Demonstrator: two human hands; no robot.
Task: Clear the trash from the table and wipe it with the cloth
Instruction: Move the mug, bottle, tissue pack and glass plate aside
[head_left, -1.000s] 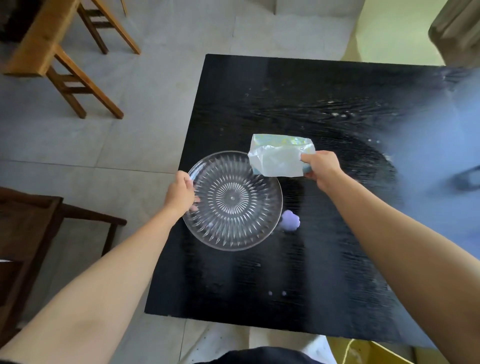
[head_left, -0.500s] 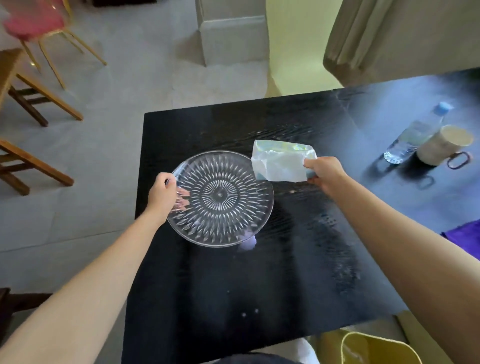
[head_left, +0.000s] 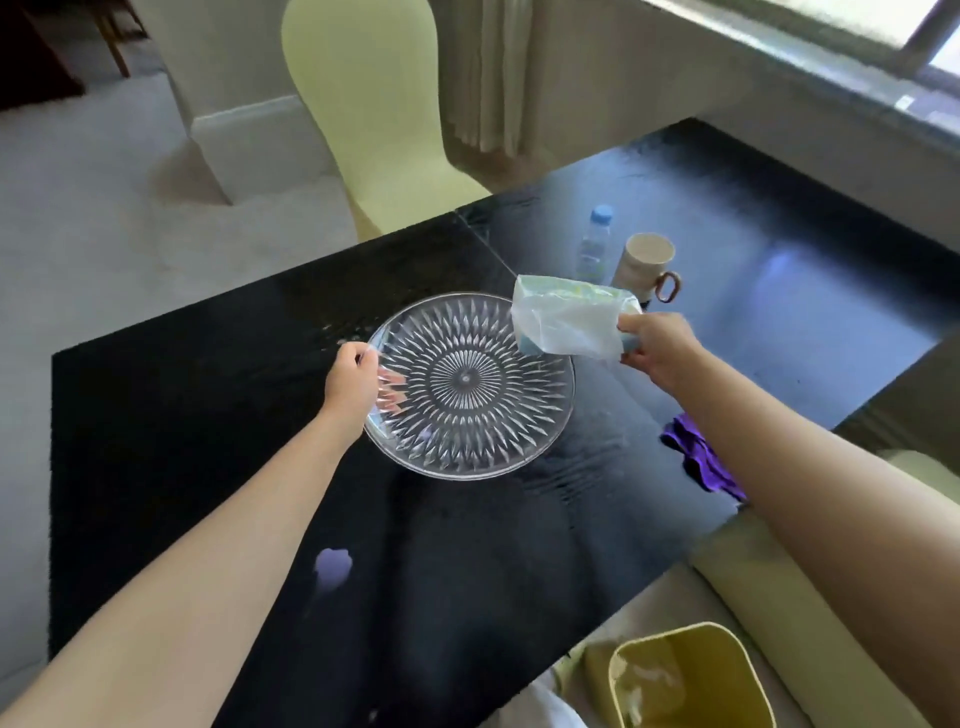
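Observation:
My left hand (head_left: 353, 382) grips the left rim of a round cut-glass plate (head_left: 470, 387), which it holds over the black table (head_left: 208, 415). My right hand (head_left: 660, 348) holds a crumpled white and pale-green plastic wrapper (head_left: 563, 322) just above the plate's right edge. A purple cloth (head_left: 698, 460) lies bunched at the table's right edge, partly hidden by my right forearm. A yellow-green trash bin (head_left: 691, 675) stands on the floor at the lower right, with some pale scraps inside.
A clear water bottle (head_left: 595, 244) with a blue cap and a beige mug (head_left: 647, 265) stand on the table beyond the wrapper. A pale-yellow chair (head_left: 379, 119) is at the far side. Another pale seat (head_left: 779, 571) is at the right. Small white specks dot the tabletop.
The view has swung right and up, bringing the bottle, mug, cloth and bin into sight. Both hands keep the plate and wrapper and have shifted right across the table.

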